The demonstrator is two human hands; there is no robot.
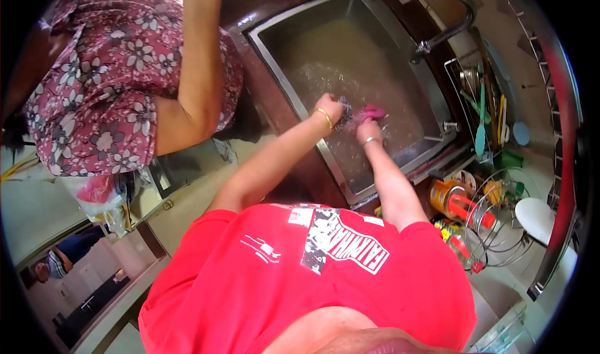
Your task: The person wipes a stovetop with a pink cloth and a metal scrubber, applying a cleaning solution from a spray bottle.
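A steel kitchen sink holds murky water in front of me. My left hand, with a gold bangle at the wrist, is closed on a dark, mesh-like scrubber. Close to its right, my right hand grips a pink cloth-like item. Both hands are over the near part of the basin, at the water; parts of the fingers are hidden. Some splashes and bubbles show around them.
A chrome faucet arches over the sink's right side. To the right are a wire rack with utensils, an orange-labelled jar and a wire basket. Another person in a floral top stands close on the left.
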